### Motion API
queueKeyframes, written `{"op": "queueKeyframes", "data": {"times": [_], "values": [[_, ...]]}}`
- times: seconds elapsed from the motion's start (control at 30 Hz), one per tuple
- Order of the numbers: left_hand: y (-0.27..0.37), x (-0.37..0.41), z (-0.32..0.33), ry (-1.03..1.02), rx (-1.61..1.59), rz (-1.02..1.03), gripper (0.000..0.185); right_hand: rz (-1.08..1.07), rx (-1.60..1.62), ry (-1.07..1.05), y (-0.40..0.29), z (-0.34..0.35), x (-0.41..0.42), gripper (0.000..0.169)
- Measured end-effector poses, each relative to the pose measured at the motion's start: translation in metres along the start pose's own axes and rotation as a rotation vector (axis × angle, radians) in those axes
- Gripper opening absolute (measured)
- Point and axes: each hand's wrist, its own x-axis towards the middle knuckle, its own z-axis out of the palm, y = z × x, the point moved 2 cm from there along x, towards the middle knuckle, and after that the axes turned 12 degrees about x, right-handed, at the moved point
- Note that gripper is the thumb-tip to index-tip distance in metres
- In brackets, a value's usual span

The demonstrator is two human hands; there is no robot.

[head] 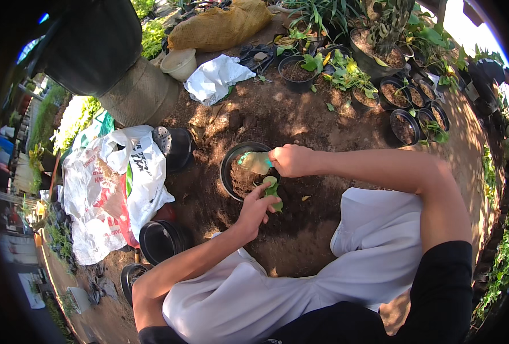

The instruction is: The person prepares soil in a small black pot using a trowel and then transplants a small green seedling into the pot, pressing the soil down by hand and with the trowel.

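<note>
A round black plastic pot (226,180) with brown soil (243,180) in it stands on the ground before me. My right hand (291,160) is closed around the handle end of a hand trowel at the pot's right rim. Worn green paint edges the soil-coated trowel blade (256,162), which lies over the soil inside the pot. At the pot's near right edge, my left hand (254,210) holds a small leafy plant (272,191). Its green leaves show between the spread index and middle fingers, while its stem is mostly hidden.
White printed plastic sacks (151,159) lie to the left, beside an overturned black pot (175,148) and stacked black pots (157,243). Farther off are a yellow-brown woven sack (220,26) and a cream pot (179,64). Several small soil-filled pots (403,127) stand at right; a person (489,81) is beyond.
</note>
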Motion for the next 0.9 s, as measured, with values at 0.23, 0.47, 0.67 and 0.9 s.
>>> {"op": "queueKeyframes", "data": {"times": [0.23,0.47,0.67,0.9], "values": [[-0.003,-0.002,-0.006,0.004,-0.034,-0.009,0.066,0.44,0.11,-0.322,-0.069,-0.056,0.018,0.023],[0.011,0.006,-0.027,0.133,-0.164,0.011,0.054,0.209,0.051,-0.227,-0.02,-0.023,0.0,0.028],[0.026,0.03,-0.06,0.07,-0.314,0.089,0.03,0.352,0.002,-0.372,-0.04,-0.129,0.011,0.032],[0.029,0.022,-0.065,0.097,-0.282,0.087,0.042,0.424,-0.256,-0.551,-0.041,-0.156,-0.009,0.03]]}}
